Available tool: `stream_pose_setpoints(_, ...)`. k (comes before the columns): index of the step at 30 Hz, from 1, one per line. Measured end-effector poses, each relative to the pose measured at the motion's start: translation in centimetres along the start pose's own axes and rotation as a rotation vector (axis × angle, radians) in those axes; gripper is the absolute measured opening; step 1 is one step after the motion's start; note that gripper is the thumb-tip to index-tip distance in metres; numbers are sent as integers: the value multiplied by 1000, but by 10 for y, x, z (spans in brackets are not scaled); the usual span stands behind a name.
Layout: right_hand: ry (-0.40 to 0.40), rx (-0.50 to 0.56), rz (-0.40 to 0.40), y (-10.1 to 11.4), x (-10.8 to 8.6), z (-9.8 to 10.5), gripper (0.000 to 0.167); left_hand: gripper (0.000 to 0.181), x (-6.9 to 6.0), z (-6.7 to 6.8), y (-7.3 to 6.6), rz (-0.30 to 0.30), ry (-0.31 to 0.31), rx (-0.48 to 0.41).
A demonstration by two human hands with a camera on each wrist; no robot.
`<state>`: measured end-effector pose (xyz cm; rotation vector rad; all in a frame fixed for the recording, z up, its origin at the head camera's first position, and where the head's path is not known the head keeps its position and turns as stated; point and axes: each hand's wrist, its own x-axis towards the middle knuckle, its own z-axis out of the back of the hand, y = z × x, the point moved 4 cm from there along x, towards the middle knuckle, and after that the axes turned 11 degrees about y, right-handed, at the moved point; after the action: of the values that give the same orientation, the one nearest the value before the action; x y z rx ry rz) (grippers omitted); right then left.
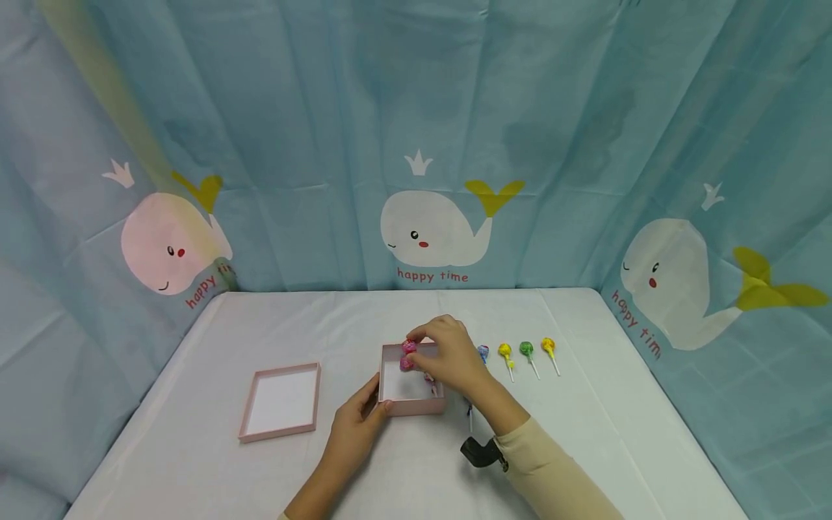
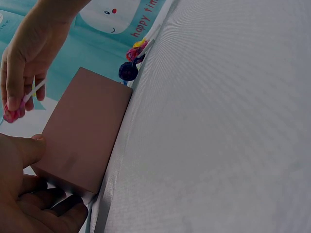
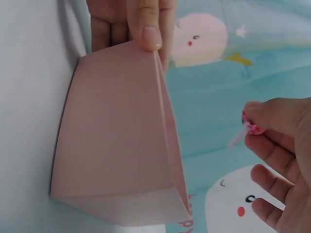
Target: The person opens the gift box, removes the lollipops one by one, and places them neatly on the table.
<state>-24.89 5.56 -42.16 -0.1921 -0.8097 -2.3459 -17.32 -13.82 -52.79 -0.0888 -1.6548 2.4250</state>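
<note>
A pink box [image 1: 413,408] stands open on the table, its inside white. My left hand [image 1: 356,426] grips its near left corner, thumb on the rim [image 3: 151,39] and fingers along the side. Above the box my right hand [image 1: 451,357] pinches a pink lollipop [image 3: 251,128] by its wrapped head, between thumb and fingertips; its white stick [image 2: 35,89] points away from the fingertips. Inside the box lie another pink lollipop [image 1: 406,363] and one more [image 1: 429,377], partly hidden by the right hand.
A shallow pink-edged lid [image 1: 282,401] lies at the left. Right of the box lie blue [image 1: 483,352], yellow [image 1: 505,350], green [image 1: 526,349] and yellow-orange [image 1: 549,344] lollipops. A dark blue lollipop [image 2: 128,71] is partly hidden by the right arm in the head view. Whale-printed curtains surround the table.
</note>
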Motion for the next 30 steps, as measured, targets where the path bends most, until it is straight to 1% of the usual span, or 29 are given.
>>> stream_pose_setpoints(2,-26,-6,9,-1,-4,5,26,71,0,0,0,0,-2,7)
stream_pose_setpoints(5,-59,4,19,-3,-10,13,26,70,0,0,0,20,-2,-3)
stream_pose_setpoints(9,-74,5,-18,-5,-22,20,26,68,-1,0,0,44,6,-18)
stream_pose_setpoints(13,-76,5,-59,-8,-34,26,25,69,-1,0,0,40,13,-21)
stream_pose_setpoints(19,-94,35,-62,-12,-50,35,27,70,-1,0,0,26,16,-28)
stream_pose_setpoints(22,-105,31,-74,-19,-59,37,27,69,-1,0,0,31,18,-37)
stream_pose_setpoints(30,-146,48,-164,-41,-85,46,29,68,-1,0,0,30,13,-39)
